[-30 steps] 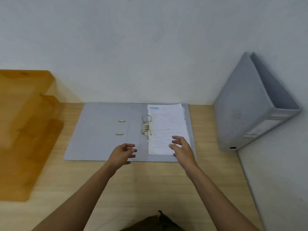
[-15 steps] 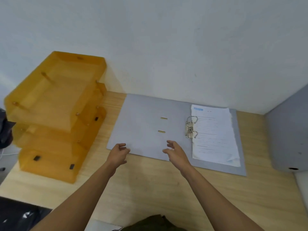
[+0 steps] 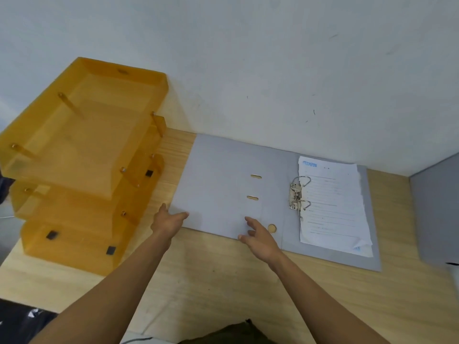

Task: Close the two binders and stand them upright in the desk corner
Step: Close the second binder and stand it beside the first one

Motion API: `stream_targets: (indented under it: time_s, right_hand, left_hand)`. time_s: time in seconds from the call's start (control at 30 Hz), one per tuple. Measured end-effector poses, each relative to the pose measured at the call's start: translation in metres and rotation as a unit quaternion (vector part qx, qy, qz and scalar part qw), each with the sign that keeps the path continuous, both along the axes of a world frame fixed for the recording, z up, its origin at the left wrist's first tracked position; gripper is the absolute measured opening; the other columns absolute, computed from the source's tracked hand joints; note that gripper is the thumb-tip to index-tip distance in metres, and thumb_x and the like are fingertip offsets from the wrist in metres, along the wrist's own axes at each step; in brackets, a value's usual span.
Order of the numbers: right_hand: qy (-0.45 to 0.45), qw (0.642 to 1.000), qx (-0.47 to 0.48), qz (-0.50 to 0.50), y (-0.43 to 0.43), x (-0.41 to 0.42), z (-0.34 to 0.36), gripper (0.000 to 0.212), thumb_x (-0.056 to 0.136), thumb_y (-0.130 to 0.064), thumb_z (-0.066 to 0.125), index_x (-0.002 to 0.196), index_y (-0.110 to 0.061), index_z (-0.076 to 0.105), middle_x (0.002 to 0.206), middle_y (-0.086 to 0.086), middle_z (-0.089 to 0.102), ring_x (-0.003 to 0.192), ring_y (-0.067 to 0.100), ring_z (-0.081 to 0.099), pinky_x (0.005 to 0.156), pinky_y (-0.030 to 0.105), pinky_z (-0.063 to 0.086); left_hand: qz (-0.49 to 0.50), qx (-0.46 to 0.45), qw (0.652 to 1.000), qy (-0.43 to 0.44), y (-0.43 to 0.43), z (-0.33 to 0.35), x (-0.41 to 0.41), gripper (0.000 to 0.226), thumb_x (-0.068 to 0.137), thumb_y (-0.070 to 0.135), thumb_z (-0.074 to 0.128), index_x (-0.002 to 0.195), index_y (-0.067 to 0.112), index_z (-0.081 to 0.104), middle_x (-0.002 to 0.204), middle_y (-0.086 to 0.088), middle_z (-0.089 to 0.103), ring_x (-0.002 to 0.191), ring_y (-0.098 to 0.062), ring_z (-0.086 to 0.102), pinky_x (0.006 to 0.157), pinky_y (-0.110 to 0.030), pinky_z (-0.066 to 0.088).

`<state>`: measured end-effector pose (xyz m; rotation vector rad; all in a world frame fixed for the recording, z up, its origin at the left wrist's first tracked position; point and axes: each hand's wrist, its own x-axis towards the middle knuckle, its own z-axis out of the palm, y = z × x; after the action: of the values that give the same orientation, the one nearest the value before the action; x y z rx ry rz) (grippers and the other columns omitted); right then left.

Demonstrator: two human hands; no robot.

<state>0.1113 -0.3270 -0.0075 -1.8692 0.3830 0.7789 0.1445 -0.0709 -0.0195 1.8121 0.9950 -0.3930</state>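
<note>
A grey lever-arch binder (image 3: 218, 184) lies open and flat on the wooden desk against the wall. Its metal rings (image 3: 299, 194) hold a stack of white printed sheets (image 3: 332, 207) on the right half. My left hand (image 3: 167, 220) is open at the near left corner of the left cover, fingertips touching its edge. My right hand (image 3: 259, 238) is open over the near edge of that cover, beside the spine's round hole. A second grey binder (image 3: 433, 214) stands closed at the right edge, partly cut off by the frame.
A stack of translucent orange letter trays (image 3: 82, 155) stands on the desk to the left of the binder, close to its left cover. The white wall (image 3: 273, 70) runs behind the desk. Bare wood (image 3: 223, 281) lies between me and the binder.
The view swung left, bringing the orange trays in and pushing the standing binder to the right edge. Both hands moved left from the pages to the near edge of the left cover.
</note>
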Motion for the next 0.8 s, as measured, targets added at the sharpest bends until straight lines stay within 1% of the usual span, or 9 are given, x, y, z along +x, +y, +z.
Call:
stream_targets:
  time_s: [0.07, 0.13, 0.23, 0.3, 0.4, 0.53, 0.67, 0.73, 0.8]
  right_hand:
    - [-0.009, 1.0, 0.003, 0.003, 0.0, 0.001, 0.003, 0.068, 0.095, -0.026, 0.064, 0.155, -0.028, 0.032, 0.161, -0.003, 0.036, 0.143, 0.019, 0.041, 0.096, 0.026, 0.038]
    - [-0.022, 1.0, 0.013, 0.002, 0.001, 0.002, 0.009, 0.066, 0.096, -0.028, 0.063, 0.155, -0.029, 0.033, 0.161, -0.005, 0.035, 0.143, 0.019, 0.04, 0.098, 0.027, 0.037]
    - [-0.053, 0.998, 0.036, 0.005, 0.007, 0.003, 0.021, 0.063, 0.097, -0.031, 0.062, 0.154, -0.031, 0.034, 0.161, -0.007, 0.034, 0.142, 0.019, 0.041, 0.1, 0.028, 0.039]
    - [-0.078, 0.995, 0.055, 0.013, 0.015, 0.003, 0.033, 0.062, 0.097, -0.033, 0.061, 0.154, -0.033, 0.036, 0.161, -0.009, 0.035, 0.142, 0.018, 0.042, 0.101, 0.028, 0.04]
    - [-0.117, 0.99, 0.08, 0.022, 0.025, 0.001, 0.052, 0.058, 0.097, -0.04, 0.06, 0.152, -0.036, 0.039, 0.158, -0.013, 0.038, 0.143, 0.016, 0.041, 0.111, 0.033, 0.039]
    - [-0.174, 0.978, 0.118, -0.007, 0.023, -0.007, 0.082, 0.058, 0.095, -0.043, 0.063, 0.15, -0.038, 0.044, 0.144, -0.028, 0.043, 0.144, 0.008, 0.038, 0.117, 0.033, 0.036]
    - [-0.22, 0.966, 0.138, -0.012, 0.001, -0.019, 0.117, 0.069, 0.09, -0.038, 0.071, 0.151, -0.042, 0.039, 0.13, -0.047, 0.039, 0.126, -0.017, 0.041, 0.087, 0.001, 0.042]
    - [-0.232, 0.96, 0.152, -0.032, -0.016, -0.023, 0.129, 0.074, 0.09, -0.033, 0.072, 0.153, -0.04, 0.035, 0.13, -0.049, 0.041, 0.125, -0.018, 0.042, 0.083, 0.0, 0.044]
    - [-0.242, 0.955, 0.163, -0.058, -0.034, -0.025, 0.138, 0.074, 0.091, -0.032, 0.071, 0.155, -0.038, 0.034, 0.144, -0.038, 0.042, 0.135, -0.004, 0.044, 0.09, 0.008, 0.048]
  left_hand:
    - [0.032, 0.013, 0.999, -0.011, 0.007, 0.003, 0.003, 0.074, 0.092, 0.028, 0.074, 0.154, 0.008, 0.041, 0.153, -0.016, 0.051, 0.136, -0.039, 0.052, 0.111, -0.049, 0.046]
    - [0.056, -0.039, 0.996, -0.053, 0.015, 0.007, 0.005, 0.051, 0.095, 0.025, 0.071, 0.14, 0.005, 0.058, 0.14, -0.015, 0.063, 0.12, -0.034, 0.061, 0.102, -0.046, 0.052]
    - [0.026, -0.168, 0.98, -0.108, 0.013, 0.027, 0.005, 0.037, 0.098, 0.029, 0.066, 0.131, 0.012, 0.062, 0.126, -0.006, 0.07, 0.106, -0.022, 0.068, 0.087, -0.04, 0.059]
    - [-0.005, -0.239, 0.962, -0.133, 0.001, 0.046, 0.004, 0.034, 0.1, 0.028, 0.063, 0.13, 0.014, 0.06, 0.129, -0.006, 0.071, 0.106, -0.019, 0.07, 0.082, -0.034, 0.059]
    - [-0.058, -0.385, 0.907, -0.158, -0.022, 0.079, 0.003, 0.045, 0.102, 0.032, 0.059, 0.141, 0.012, 0.057, 0.14, -0.01, 0.068, 0.121, -0.028, 0.07, 0.092, -0.041, 0.061]
    - [-0.144, -0.534, 0.816, -0.166, -0.059, 0.124, 0.001, 0.066, 0.103, 0.061, 0.034, 0.153, 0.022, 0.049, 0.153, -0.011, 0.056, 0.141, -0.03, 0.054, 0.115, -0.052, 0.042]
    - [-0.177, -0.543, 0.809, -0.139, -0.113, 0.144, -0.004, 0.077, 0.099, 0.07, 0.023, 0.154, 0.023, 0.047, 0.152, -0.008, 0.057, 0.144, -0.028, 0.051, 0.121, -0.047, 0.034]
    - [-0.184, -0.527, 0.819, -0.133, -0.139, 0.145, -0.007, 0.077, 0.099, 0.071, 0.021, 0.156, 0.024, 0.044, 0.155, -0.005, 0.055, 0.146, -0.025, 0.047, 0.124, -0.046, 0.029]
    - [-0.204, -0.503, 0.829, -0.138, -0.161, 0.142, -0.01, 0.077, 0.1, 0.069, 0.017, 0.16, 0.025, 0.035, 0.163, 0.0, 0.045, 0.151, -0.02, 0.039, 0.128, -0.045, 0.022]
